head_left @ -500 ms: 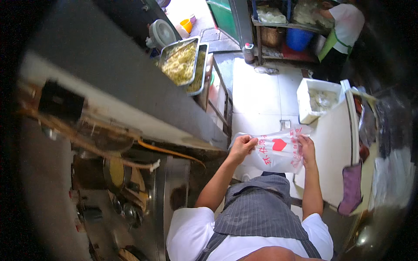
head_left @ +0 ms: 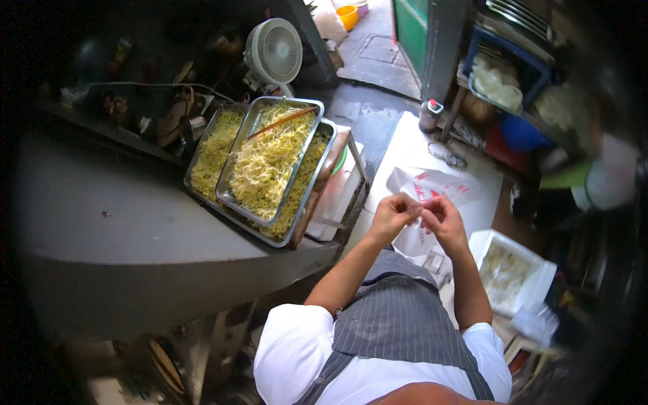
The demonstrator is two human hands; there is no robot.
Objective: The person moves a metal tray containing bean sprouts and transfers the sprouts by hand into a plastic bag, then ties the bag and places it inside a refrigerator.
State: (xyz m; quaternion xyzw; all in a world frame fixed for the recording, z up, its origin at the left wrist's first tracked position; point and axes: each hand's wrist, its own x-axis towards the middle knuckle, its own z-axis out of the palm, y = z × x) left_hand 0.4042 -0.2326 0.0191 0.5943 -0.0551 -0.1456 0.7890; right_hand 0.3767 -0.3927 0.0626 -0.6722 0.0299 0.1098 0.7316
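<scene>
A thin white plastic bag (head_left: 445,181) with red printing hangs in front of me, over the pale floor. My left hand (head_left: 393,220) pinches it with closed fingers. Close beside it, fingertips almost touching, my right hand (head_left: 442,224) pinches the bag too. The exact spot where the fingertips grip it is small and partly hidden. To the left of my hands, a metal tray (head_left: 314,128) full of yellowish bean sprouts (head_left: 266,162) rests on other trays of sprouts. Wooden chopsticks (head_left: 283,122) lie across the top tray.
A grey counter (head_left: 121,209) runs along the left, with a white fan (head_left: 273,52) behind the trays. A white foam box (head_left: 513,270) stands at my right. Farther off are a dark bottle (head_left: 429,116), a loaded shelf and a co-worker (head_left: 611,179), blurred.
My view has swung left, towards the sprout trays. My hands, earlier apart and stretching the bag between them, have come together at one part of it.
</scene>
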